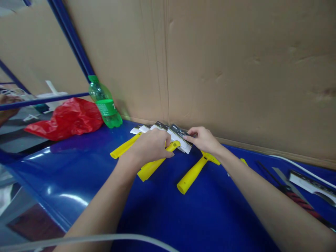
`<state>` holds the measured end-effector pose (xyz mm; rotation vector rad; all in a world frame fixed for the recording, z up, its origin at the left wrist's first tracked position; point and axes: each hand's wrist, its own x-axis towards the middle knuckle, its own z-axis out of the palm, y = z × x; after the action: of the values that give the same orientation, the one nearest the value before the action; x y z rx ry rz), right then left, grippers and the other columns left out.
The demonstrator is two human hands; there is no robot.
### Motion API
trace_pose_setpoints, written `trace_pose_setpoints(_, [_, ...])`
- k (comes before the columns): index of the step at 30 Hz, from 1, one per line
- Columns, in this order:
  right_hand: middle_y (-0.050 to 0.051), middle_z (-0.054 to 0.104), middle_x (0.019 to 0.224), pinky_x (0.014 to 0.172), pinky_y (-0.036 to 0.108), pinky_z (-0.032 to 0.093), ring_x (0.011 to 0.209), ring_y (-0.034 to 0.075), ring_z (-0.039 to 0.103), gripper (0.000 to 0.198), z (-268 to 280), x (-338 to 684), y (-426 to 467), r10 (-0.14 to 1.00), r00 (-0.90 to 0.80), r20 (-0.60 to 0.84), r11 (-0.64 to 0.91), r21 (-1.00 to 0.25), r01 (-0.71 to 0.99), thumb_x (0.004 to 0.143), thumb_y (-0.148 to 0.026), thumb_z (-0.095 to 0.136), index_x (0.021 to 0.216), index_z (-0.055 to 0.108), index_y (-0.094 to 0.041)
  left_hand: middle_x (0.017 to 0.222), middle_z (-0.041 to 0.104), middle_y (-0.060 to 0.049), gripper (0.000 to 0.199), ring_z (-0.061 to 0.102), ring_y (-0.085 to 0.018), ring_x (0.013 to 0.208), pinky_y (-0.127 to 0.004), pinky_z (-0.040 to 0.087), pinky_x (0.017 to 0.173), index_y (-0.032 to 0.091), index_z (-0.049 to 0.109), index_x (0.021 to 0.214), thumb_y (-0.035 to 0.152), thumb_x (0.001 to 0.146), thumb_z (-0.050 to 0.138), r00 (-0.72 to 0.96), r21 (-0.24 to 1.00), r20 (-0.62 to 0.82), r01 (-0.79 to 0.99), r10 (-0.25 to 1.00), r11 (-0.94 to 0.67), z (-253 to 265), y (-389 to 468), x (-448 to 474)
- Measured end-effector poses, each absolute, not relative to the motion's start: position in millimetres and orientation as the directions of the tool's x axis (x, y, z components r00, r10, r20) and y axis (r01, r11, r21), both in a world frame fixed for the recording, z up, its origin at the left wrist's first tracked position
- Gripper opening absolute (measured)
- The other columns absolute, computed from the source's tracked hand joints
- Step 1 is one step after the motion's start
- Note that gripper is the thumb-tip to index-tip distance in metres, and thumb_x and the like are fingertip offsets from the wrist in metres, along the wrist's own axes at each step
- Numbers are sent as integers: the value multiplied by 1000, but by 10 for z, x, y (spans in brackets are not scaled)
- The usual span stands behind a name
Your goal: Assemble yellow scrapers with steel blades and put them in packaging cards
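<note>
Several yellow-handled tools with black-and-white cardboard sleeves on their heads lie in a row on the blue table, against the cardboard wall. My left hand (151, 145) is closed around the upper part of one yellow handle (152, 168); some of its fingers are hidden. With thumb and fingers, my right hand (202, 140) pinches the edge of the black-and-white cardboard sleeve (179, 134) on that tool's head. Another yellow handle (126, 146) lies left of my left hand. Below my right hand rests a separate yellow handle (192, 175), whose head shows no sleeve.
A green plastic bottle (106, 105) stands at the back left beside a red plastic bag (70, 119). Another person's hand (9, 105) shows at the far left. To the right lie a metal strip (291, 185), a red-and-black tool (301, 203) and a white cable (304, 164).
</note>
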<state>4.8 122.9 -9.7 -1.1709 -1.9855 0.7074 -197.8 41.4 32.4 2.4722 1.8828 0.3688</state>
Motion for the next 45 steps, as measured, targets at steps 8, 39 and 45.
trace_pose_setpoints(8, [7, 69, 90, 79, 36, 48, 82, 23, 64, 15, -330, -1, 1289, 864, -284, 415, 492, -581, 649, 80, -19, 81, 90, 70, -19, 76, 67, -5, 20, 66, -28, 78, -32, 41, 66, 22, 66, 77, 34, 72, 80, 214, 98, 98, 970, 972, -223, 122, 537, -1861])
trace_pose_setpoints(39, [3, 77, 84, 72, 30, 57, 75, 20, 73, 8, -274, 2630, -116, 801, -64, 595, 480, -576, 662, 90, -28, 67, 95, 71, -23, 97, 72, -15, 20, 71, -37, 87, -43, 50, 73, 16, 60, 109, 31, 96, 58, 448, -20, 48, 894, 893, -448, 10, 318, -736])
trace_pose_setpoints(45, [1, 74, 75, 65, 30, 54, 67, 19, 71, 13, -313, 2691, -147, 775, -23, 632, 439, -511, 739, 88, -21, 61, 97, 70, -21, 76, 65, -6, 5, 66, -29, 71, -36, 42, 63, 21, 53, 95, 26, 94, 52, 469, -25, 56, 883, 881, -468, -53, 493, -635])
